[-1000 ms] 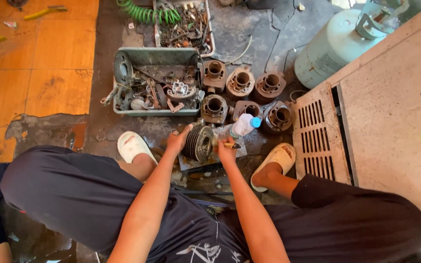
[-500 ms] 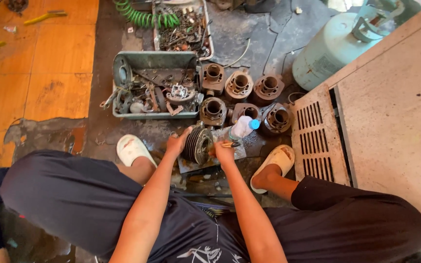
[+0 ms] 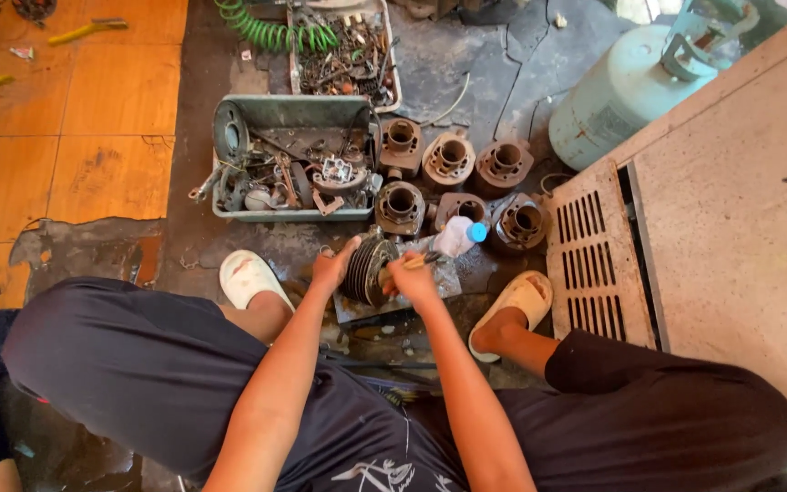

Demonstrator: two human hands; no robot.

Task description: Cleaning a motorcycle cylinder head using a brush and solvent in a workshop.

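L hand grips finned cylinder; R hand pinches, prob., small brush.

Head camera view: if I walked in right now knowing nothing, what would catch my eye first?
Probably the two bare hands at the centre: the left hand steadies a dark finned engine cylinder on the floor, while the right hand works on it with a small tool. Just beyond lies a cluster of rusty cylinders beside a grey tray of greasy parts. At upper right stands a pale green gas tank.
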